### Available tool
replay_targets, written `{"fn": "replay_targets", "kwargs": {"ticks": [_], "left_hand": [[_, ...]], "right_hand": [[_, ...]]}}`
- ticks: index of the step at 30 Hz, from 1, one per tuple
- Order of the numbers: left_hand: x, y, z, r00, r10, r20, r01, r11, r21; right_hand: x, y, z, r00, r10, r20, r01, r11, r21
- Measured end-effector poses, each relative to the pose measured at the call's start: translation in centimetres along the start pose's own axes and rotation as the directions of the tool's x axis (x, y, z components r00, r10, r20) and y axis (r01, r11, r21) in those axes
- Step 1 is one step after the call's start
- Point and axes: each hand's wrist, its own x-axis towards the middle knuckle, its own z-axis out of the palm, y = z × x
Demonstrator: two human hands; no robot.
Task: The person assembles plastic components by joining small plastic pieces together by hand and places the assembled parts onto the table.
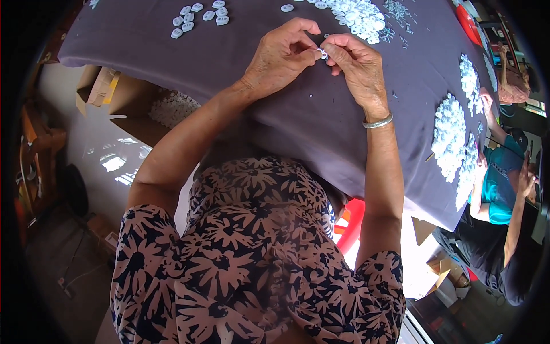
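Over the far part of the cloth-covered table point(275, 109), my two hands meet at a small white plastic piece point(323, 54). My left hand point(282, 54) pinches it from the left between thumb and fingers. From the other side, the thumb and forefinger of my right hand point(358, 66) close on the same piece. Fingertips cover much of it, so its full shape is hidden. Just beyond my right hand lies a heap of white oval plastic pieces point(360, 18). Tiny grey metal-looking parts point(397, 11) are scattered beside that heap.
Two small groups of white oval pieces point(187, 24) lie far left. White heaps point(448, 135) cover the table's right side, where other people's hands point(480, 163) work. Below the left edge stands a cardboard box point(134, 117) with white pieces point(172, 108). A red stool point(350, 226) shows under the table.
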Motion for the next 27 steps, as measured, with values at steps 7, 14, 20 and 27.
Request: {"fn": "replay_targets", "kwargs": {"ticks": [7,14,20,27], "left_hand": [[0.0,0.1,0.1,1.000,-0.016,-0.001,0.016,0.999,-0.031],[-0.1,-0.2,0.0,0.999,-0.011,-0.039,0.011,1.000,0.014],[-0.2,-0.3,0.0,0.998,0.008,-0.063,-0.004,0.999,0.053],[-0.2,0.2,0.0,0.995,-0.052,-0.080,0.050,0.998,-0.027]], "right_hand": [[0.0,0.1,0.0,0.999,-0.036,0.008,0.036,0.999,-0.020],[0.1,0.7,0.4,0.996,-0.085,-0.006,0.083,0.986,-0.146],[0.0,0.6,1.3,0.987,-0.140,-0.081,0.113,0.956,-0.271],[-0.1,-0.8,0.4,0.991,-0.053,-0.125,0.042,0.995,-0.089]]}}
